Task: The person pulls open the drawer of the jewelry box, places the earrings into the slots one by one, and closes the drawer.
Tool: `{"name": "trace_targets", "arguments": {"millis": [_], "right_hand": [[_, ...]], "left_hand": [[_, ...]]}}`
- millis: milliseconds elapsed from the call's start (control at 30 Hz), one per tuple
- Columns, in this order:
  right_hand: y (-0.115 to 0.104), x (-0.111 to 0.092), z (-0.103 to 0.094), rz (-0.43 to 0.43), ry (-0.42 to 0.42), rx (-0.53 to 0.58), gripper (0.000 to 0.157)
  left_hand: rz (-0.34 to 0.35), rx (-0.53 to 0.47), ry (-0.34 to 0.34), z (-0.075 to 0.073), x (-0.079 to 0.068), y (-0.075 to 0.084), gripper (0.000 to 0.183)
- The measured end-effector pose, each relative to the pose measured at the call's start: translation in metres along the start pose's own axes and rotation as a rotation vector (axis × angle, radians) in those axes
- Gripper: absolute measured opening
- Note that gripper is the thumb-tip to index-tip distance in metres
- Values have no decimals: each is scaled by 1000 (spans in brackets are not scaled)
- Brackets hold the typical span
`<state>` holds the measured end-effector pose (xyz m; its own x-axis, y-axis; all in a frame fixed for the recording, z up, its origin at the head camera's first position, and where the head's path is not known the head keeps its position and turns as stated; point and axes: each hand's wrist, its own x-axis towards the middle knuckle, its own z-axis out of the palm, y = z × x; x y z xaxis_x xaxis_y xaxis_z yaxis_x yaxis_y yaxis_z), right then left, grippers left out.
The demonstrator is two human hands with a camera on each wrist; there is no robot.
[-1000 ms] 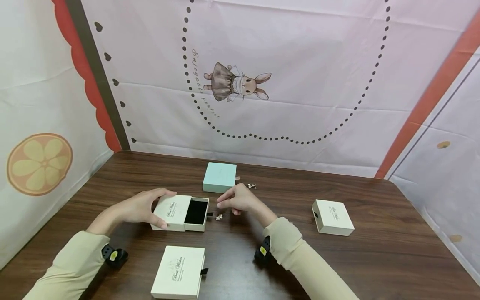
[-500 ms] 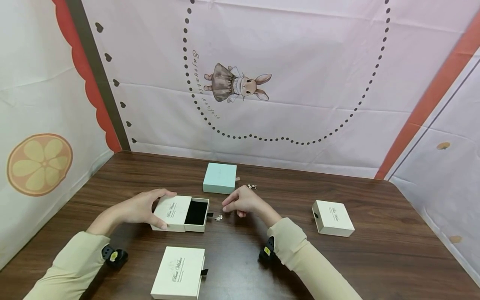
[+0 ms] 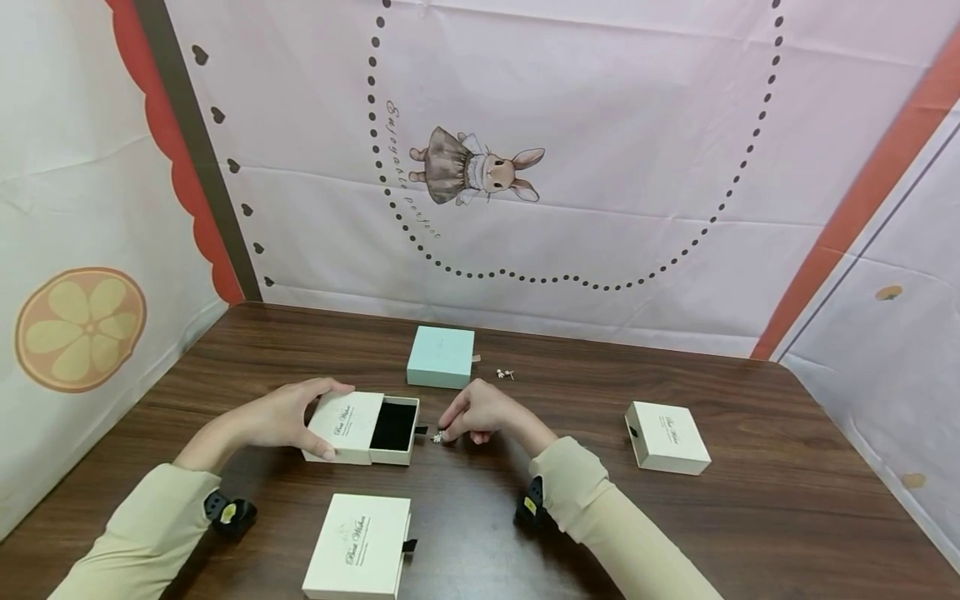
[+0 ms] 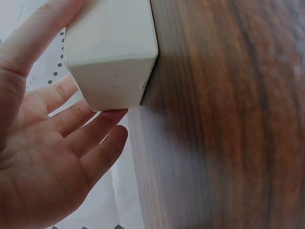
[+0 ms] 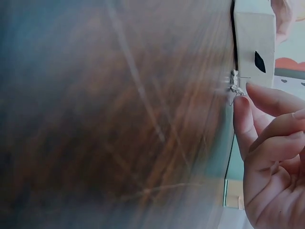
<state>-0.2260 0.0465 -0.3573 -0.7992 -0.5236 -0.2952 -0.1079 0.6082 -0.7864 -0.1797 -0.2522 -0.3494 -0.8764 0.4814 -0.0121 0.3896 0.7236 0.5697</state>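
Observation:
My left hand [image 3: 288, 414] grips the white sleeve of a drawer-style jewelry box [image 3: 343, 425], thumb on the near side and fingers on the far side. Its drawer [image 3: 412, 429] is pulled partway out to the right, showing a black lining. In the left wrist view, the box's blank end [image 4: 107, 86] faces my palm. Just right of the drawer's black ribbon tab lie small silver stud earrings [image 3: 438, 437]. My right hand [image 3: 483, 412] pinches at one of them with thumb and index fingertips; the right wrist view shows the sparkling earrings [image 5: 235, 86] right at those tips.
A light-blue box [image 3: 441, 357] stands behind, with more stud earrings [image 3: 505, 374] to its right. One white box [image 3: 358, 546] lies near the front, another white box [image 3: 667, 437] to the right. All rest on a dark wood table [image 3: 787, 500] with printed cloth [image 3: 600, 167] behind.
My right hand drew back slightly to the right, then came left and down to the earrings by the drawer tab. The left hand and the boxes stay put.

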Motion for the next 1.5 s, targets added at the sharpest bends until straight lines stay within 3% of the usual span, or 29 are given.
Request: {"name": "trace_targets", "arguments": {"millis": [400,833,1500], "right_hand": [[1,3,4,15,-6,-38,6],[3,5,4,-71,21,-99,5],[3,2,-1,-75,81,0,10]], "left_hand": [[3,-1,4,0,-1,0,90],[3,-7,1,0,-1,1,90],[7,-4,2,0,-1,0,89]]}}
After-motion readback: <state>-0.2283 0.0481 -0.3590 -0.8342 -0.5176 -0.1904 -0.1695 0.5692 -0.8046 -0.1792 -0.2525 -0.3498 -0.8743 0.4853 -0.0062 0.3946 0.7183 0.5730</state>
